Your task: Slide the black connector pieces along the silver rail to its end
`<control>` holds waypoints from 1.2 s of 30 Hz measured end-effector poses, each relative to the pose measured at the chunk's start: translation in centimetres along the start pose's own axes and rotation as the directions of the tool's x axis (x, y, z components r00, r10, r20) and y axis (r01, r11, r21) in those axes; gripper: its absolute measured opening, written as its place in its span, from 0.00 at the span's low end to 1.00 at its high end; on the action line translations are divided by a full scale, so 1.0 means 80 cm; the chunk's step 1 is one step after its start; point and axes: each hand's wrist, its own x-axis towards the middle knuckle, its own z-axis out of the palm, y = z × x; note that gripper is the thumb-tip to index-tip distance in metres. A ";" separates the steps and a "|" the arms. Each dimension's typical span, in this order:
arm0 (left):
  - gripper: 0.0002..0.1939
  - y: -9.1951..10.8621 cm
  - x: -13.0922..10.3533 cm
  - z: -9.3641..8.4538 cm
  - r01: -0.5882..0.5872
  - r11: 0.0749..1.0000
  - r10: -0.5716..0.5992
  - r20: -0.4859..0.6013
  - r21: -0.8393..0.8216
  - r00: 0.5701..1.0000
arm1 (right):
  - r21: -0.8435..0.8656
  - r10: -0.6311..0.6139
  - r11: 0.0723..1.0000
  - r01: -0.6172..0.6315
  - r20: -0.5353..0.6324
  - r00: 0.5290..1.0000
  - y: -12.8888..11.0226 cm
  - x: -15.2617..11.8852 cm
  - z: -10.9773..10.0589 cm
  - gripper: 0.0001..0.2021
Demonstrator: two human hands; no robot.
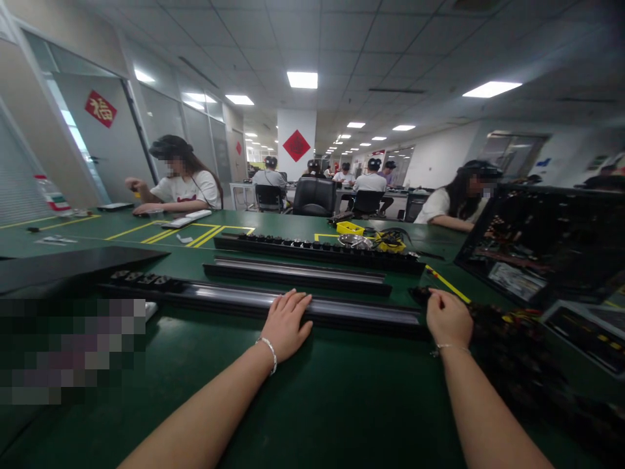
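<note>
My left hand point(287, 324) lies flat, fingers stretched out, across the nearest long black rail point(234, 298), which has a shiny metal channel. Several small black parts point(139, 278) sit in a row at this rail's left end. Beside its right end, my right hand point(449, 318) is closed; a dark shape shows at its fingertips, too dim to make out. Beyond lies a shorter black rail point(297, 270) with a similar bright strip. Farther back, another long black rail point(317, 251) carries a row of small dark parts.
On the green table point(342, 404), dark parts point(527, 352) are heaped right of my right arm. A black open case point(537, 247) stands behind them. Yellow trays point(350, 228) and a round metal dish point(355, 241) lie behind the rails. Two people sit across the table.
</note>
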 end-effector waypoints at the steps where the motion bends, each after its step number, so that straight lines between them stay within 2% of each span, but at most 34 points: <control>1: 0.26 -0.004 0.001 -0.002 0.037 0.999 -0.036 -0.040 0.011 0.999 | 0.005 -0.058 0.998 0.058 0.038 0.998 -0.010 -0.005 0.002 0.19; 4: 0.26 -0.022 0.005 -0.015 0.171 0.984 -0.158 -0.191 0.054 0.969 | 0.019 -0.239 0.971 0.239 0.170 0.956 -0.041 -0.022 0.011 0.20; 7: 0.26 -0.055 0.007 -0.032 0.361 0.930 -0.318 -0.344 0.069 0.884 | -0.019 -0.342 0.930 0.367 0.317 0.885 -0.069 -0.040 0.016 0.21; 9: 0.27 -0.084 0.005 -0.042 0.492 0.869 -0.431 -0.420 0.045 0.799 | -0.065 -0.319 0.922 0.381 0.431 0.844 -0.081 -0.049 0.016 0.21; 12: 0.29 -0.128 -0.005 -0.054 0.664 0.747 -0.587 -0.493 -0.025 0.642 | -0.134 -0.229 0.932 0.338 0.508 0.831 -0.092 -0.055 0.012 0.21; 14: 0.28 -0.151 -0.013 -0.057 0.720 0.692 -0.646 -0.487 -0.049 0.588 | -0.174 -0.185 0.935 0.308 0.502 0.845 -0.094 -0.056 0.010 0.20; 16: 0.29 -0.166 -0.020 -0.058 0.757 0.651 -0.696 -0.445 -0.059 0.564 | -0.207 -0.145 0.940 0.272 0.479 0.865 -0.096 -0.057 0.010 0.20; 19: 0.30 -0.184 -0.023 -0.061 0.779 0.627 -0.717 -0.405 -0.018 0.568 | -0.227 -0.106 0.945 0.235 0.468 0.877 -0.096 -0.057 0.011 0.20; 24: 0.33 -0.225 -0.024 -0.080 0.759 0.627 -0.690 -0.326 0.177 0.646 | -0.223 -0.087 0.950 0.219 0.484 0.871 -0.096 -0.057 0.012 0.20; 26: 0.35 -0.244 -0.027 -0.088 0.763 0.596 -0.696 -0.314 0.250 0.646 | -0.220 -0.087 0.951 0.219 0.489 0.868 -0.097 -0.057 0.012 0.20; 29: 0.36 -0.263 -0.030 -0.094 0.765 0.558 -0.734 -0.239 0.322 0.636 | -0.209 -0.090 0.954 0.216 0.487 0.869 -0.098 -0.058 0.011 0.20; 32: 0.34 -0.270 -0.031 -0.092 0.745 0.560 -0.741 -0.184 0.362 0.646 | -0.187 -0.106 0.958 0.216 0.467 0.878 -0.099 -0.062 0.009 0.19; 36: 0.30 -0.268 -0.030 -0.088 0.744 0.569 -0.740 -0.178 0.350 0.649 | -0.146 -0.175 0.955 0.257 0.421 0.890 -0.097 -0.068 0.008 0.19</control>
